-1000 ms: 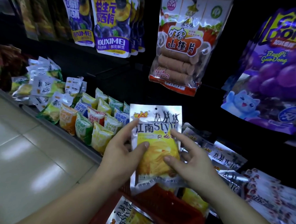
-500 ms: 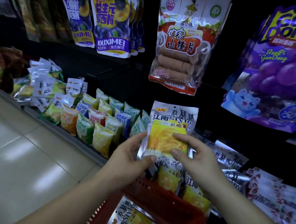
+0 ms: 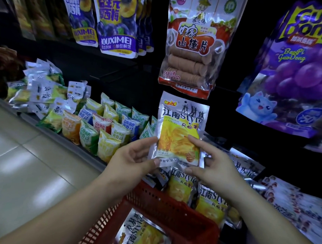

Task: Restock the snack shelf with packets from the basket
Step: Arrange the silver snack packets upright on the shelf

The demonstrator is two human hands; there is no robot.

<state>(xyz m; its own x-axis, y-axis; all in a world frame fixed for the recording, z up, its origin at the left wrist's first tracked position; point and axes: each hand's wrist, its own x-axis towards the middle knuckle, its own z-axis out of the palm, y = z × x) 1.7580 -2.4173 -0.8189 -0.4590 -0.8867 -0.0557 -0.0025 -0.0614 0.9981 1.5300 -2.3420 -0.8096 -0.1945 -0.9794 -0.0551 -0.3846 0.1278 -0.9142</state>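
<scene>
- Dim shop aisle: a dark snack shelf (image 3: pixel 52 135) runs above a pale tiled floor (image 3: pixel 27 172). Big bags hang up top, including a hawthorn-slice bag (image 3: pixel 194 46) and a purple grape jelly bag (image 3: pixel 295 71).
- A silver-and-yellow chip packet (image 3: pixel 180 133) is held upright, just above the matching packets on the shelf (image 3: pixel 181 188).
- The left hand (image 3: pixel 133 157) pinches its lower left corner, thumb on the front, fingers behind.
- The right hand (image 3: pixel 213 165) grips the lower right side, forefinger on the front, thumb at the bottom edge.
- The red basket (image 3: pixel 171 213) sits below the hands, with a spare packet (image 3: pixel 140 234) of the same kind lying inside.
- Small colourful packets (image 3: pixel 101 130) stand in rows off to the left.
</scene>
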